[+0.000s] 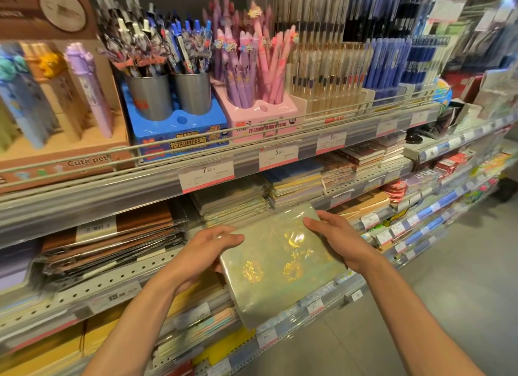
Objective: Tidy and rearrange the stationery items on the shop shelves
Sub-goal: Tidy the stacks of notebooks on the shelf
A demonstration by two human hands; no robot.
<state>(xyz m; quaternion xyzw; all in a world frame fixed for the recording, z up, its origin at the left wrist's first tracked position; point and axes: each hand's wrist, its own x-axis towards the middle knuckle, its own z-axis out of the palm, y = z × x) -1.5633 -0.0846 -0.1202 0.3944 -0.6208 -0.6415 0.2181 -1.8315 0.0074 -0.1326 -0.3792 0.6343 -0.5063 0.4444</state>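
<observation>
Presently, one item in transit: a pale green notebook [283, 263], flat and wrapped in glossy film with gold patches on its cover, held out in front of the middle shelf [117, 274] with its far edge just short of the stacks there. Left hand [204, 252]: fingers bent round the notebook's left edge, gripping it. Right hand [336, 241]: fingers stretched along the right edge, thumb on the cover, steadying more than clamping; the two hands stand apart, one to each side of the item. Behind the notebook, on the middle shelf: a pale stack of wrapped notebooks [232, 204], roughly squared and of a like colour, judged the likely home for the one in hand. Left of the notebook on the same shelf: brown wrapped covers [112, 235], slumped and fanned out of line, judged still to be straightened. Above the notebook, on the upper shelf: a blue pen stand [179, 129] and a pink pen stand [260, 112], pens upright in their cups, in fair order. Below the notebook: yellow and pastel pads [196, 314] in layered stacks, somewhat uneven. Standing of the work, as an estimate: midway, one item unplaced, the brown stack and the lower tiers outstanding.
</observation>
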